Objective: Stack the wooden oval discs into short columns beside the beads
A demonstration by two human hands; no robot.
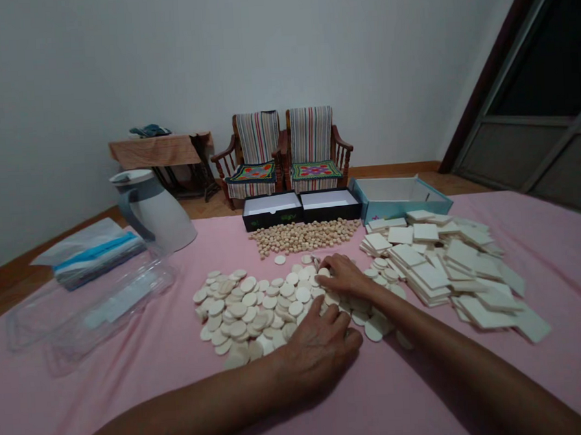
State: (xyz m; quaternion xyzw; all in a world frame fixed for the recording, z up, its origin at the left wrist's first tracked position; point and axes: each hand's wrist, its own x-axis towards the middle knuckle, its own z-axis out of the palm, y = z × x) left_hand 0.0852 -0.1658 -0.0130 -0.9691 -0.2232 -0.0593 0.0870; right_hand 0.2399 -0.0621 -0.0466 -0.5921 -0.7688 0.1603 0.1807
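Note:
A spread heap of pale round wooden discs (237,311) lies on the pink cloth in front of me. My left hand (321,342) rests over the near right part of the heap, its fingers bent and a little apart, touching discs; nothing shows gripped in it. Just beyond it, my right hand (345,276) reaches in from the right. Its thumb and forefinger close around a pale disc (323,273) at the heap's far side. The palms and the discs beneath both hands are hidden.
Small wooden beads (301,236) lie beyond the discs, before two black boxes (274,218) and a blue box (407,205). Square wooden tiles (430,275) are piled at right. At left are a white jug (161,211), a tissue pack (98,257) and clear plastic trays (114,304).

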